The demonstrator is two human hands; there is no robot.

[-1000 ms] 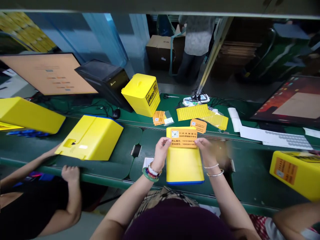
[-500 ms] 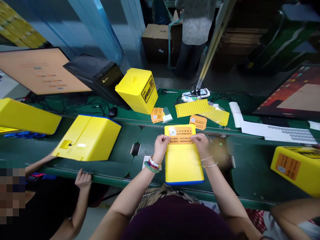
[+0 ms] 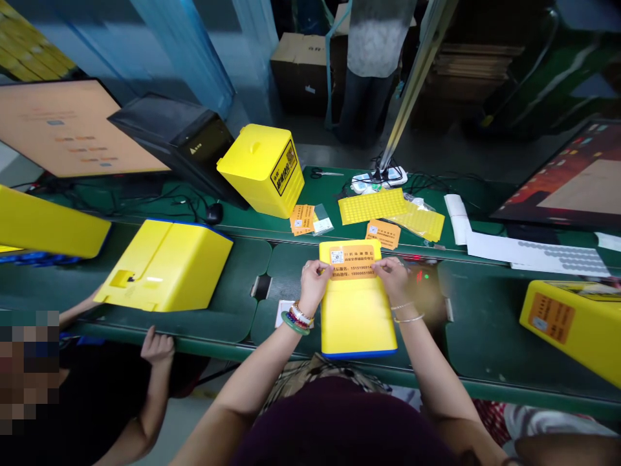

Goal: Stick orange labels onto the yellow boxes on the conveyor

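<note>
In front of me a yellow box (image 3: 358, 317) with a blue rim at its near end lies on the green work surface. An orange printed sticker (image 3: 356, 264) with a small QR code is at the box's far end. My left hand (image 3: 315, 285) pinches the sticker's left edge between thumb and finger. On the opposite side, my right hand (image 3: 392, 279) has its fingers closed on the right edge. Whether the sticker's middle touches the box, I cannot tell.
Orange stickers (image 3: 383, 233), yellow sheets (image 3: 371, 206) and scissors (image 3: 327, 173) lie behind the box. Another yellow box (image 3: 264, 171) stands back left, and one lies on its side (image 3: 169, 262) near a co-worker's hand (image 3: 158, 346). A labelled box (image 3: 572, 330) sits at right.
My hands stay at the sticker's two edges with hardly any movement. The view has shifted slightly, and the co-worker's arm at the lower right has dropped lower in view.
</note>
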